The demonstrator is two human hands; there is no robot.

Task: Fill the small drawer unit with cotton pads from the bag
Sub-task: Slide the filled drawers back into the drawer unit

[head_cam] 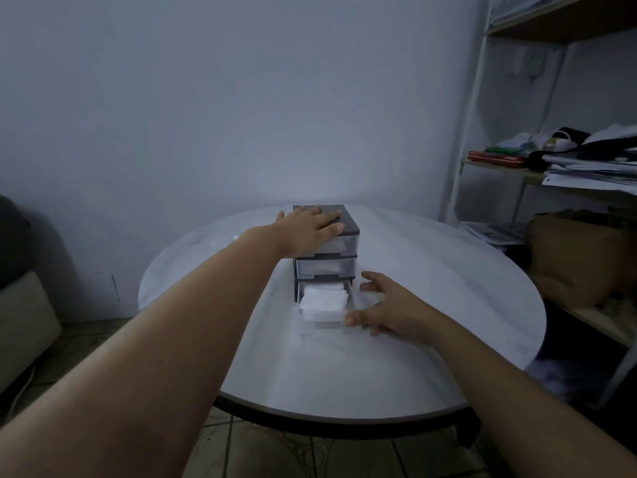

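A small drawer unit (348, 232) with a dark grey frame and three clear drawers stands on the round white table (448, 305). My left hand (306, 229) lies flat on its top, fingers spread. The bottom drawer (327, 327) is pulled out toward me and holds a stack of white cotton pads (324, 300). My right hand (389, 308) is at the drawer's right front corner, fingers apart, thumb near the front edge; whether it touches the drawer I cannot tell. The middle drawer (322, 268) looks partly filled with white. No bag is in view.
A white metal shelf (472, 108) stands to the right, loaded with papers, clothes and a brown bag (579, 257). A beige seat (24, 319) sits on the floor at the left. The wall is close behind the table.
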